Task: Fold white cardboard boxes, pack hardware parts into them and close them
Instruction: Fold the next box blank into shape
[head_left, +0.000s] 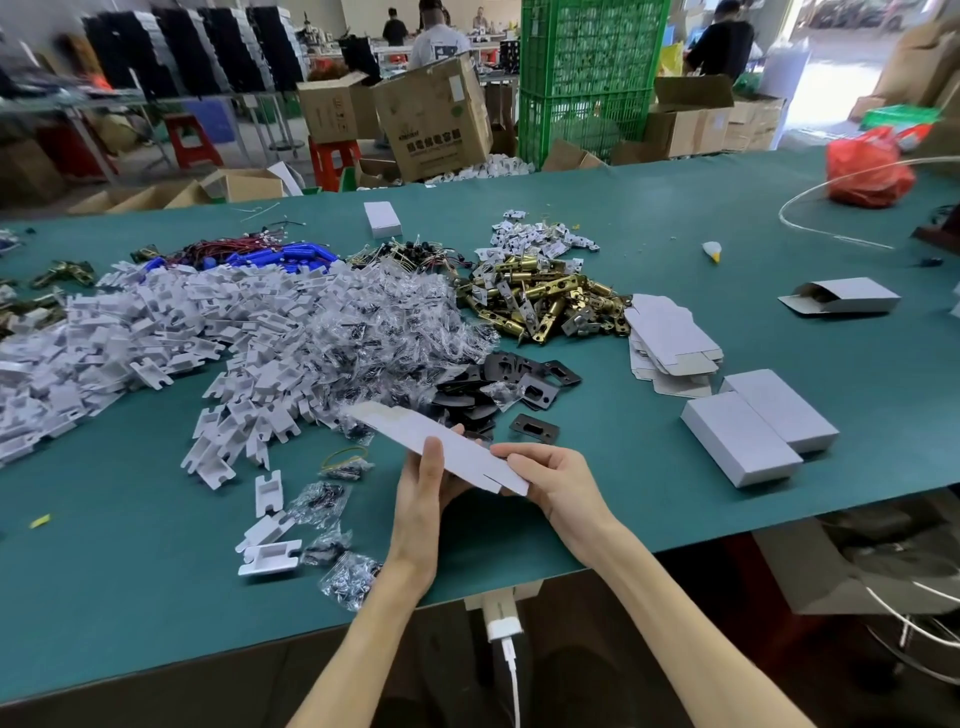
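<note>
Head view: flat white box blank (441, 447) held just above near part of green table (156, 571), not yet folded. Left hand (423, 488) grips its middle, thumb on top, fingers under; right hand (550, 478) pinches near end.

Done, by look: two closed white boxes (743, 439) touching, at right. Open-flap box (844, 296) farther right.

Left: stack of flat blanks (670, 338); heaps of brass latches (545, 301), black strike plates (498, 384), bagged screws (395, 317) unpacked. Judged early.
</note>
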